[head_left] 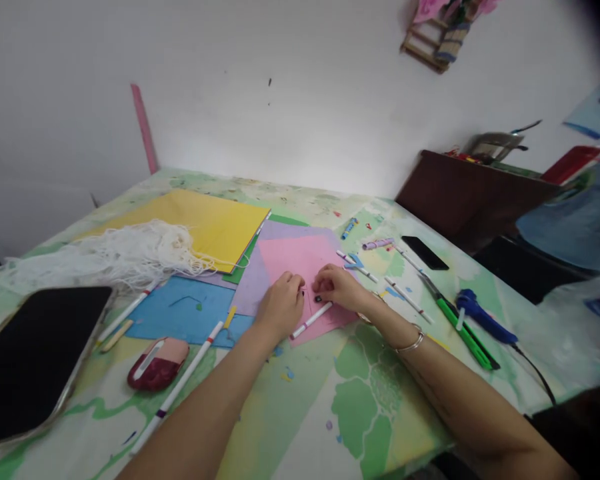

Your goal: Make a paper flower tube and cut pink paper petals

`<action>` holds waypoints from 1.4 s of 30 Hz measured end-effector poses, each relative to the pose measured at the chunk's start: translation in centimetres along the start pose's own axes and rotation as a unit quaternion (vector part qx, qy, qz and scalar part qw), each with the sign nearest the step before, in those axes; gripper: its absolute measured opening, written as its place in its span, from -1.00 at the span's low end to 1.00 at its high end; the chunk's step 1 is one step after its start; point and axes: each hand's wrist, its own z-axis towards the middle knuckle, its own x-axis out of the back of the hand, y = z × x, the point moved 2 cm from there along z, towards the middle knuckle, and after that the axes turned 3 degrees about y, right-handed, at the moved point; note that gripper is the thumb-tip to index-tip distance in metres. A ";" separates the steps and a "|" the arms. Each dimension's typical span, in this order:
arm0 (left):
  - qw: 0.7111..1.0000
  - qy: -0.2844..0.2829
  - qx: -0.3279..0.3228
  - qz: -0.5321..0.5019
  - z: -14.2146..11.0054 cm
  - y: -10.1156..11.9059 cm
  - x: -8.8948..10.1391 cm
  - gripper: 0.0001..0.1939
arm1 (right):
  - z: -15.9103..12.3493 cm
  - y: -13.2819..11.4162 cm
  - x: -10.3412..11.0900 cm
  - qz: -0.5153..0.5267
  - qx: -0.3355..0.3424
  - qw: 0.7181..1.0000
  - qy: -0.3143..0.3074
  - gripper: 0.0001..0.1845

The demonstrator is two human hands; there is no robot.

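Note:
Both my hands are over a pink sheet (293,257) that lies on top of a purple sheet (250,280). My left hand (281,305) rests on the pink sheet with its fingers curled together, and whatever they pinch is hidden. Close by on the right, my right hand (343,288) has its thumb and fingertips drawn together; I cannot make out what is in them. A small dark piece (318,299) shows just below its fingertips. Below and between the hands, a white felt-tip pen (310,321) lies slanted across the sheet.
On the left are a large black-screened device (35,360), a pink-and-maroon case (159,364), white yarn (130,250), a yellow sheet (215,223) and a blue sheet (180,310). Rightward lie a green cutter (463,333), a blue glue gun (485,315), a dark phone (425,252) and several pens.

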 end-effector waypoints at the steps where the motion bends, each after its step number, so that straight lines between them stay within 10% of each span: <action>1: 1.000 -0.001 -0.004 0.000 0.1 -0.1 0.0 -0.81 | 0.0 0.0 0.1 -0.005 -0.001 1.000 0.010 -0.72; 13: 1.000 0.001 -0.021 -0.016 0.1 -0.2 0.1 -0.79 | 0.1 0.6 0.1 0.096 -0.037 0.994 0.022 -0.85; 19: 0.989 0.005 0.066 -0.132 0.8 -0.6 0.8 -0.74 | -1.0 0.0 0.8 0.345 -0.087 0.923 0.143 -0.73; 22: 0.928 -0.064 0.200 -0.306 1.0 -1.6 1.0 -0.74 | -1.5 -0.2 1.3 0.350 -0.077 0.906 0.225 -0.67; 28: 0.835 -0.022 0.257 -0.486 1.1 -2.1 1.8 -0.84 | -2.0 -2.2 1.1 0.295 0.003 0.912 0.285 -0.81; 33: 0.774 -0.085 0.283 -0.560 0.7 -1.2 1.7 -0.63 | -2.9 -4.7 0.4 0.172 0.080 0.957 0.218 -0.86; 42: 0.789 -0.041 0.213 -0.575 0.9 -1.3 1.0 -0.59 | -3.3 -4.9 1.0 0.047 0.164 0.984 0.054 -0.89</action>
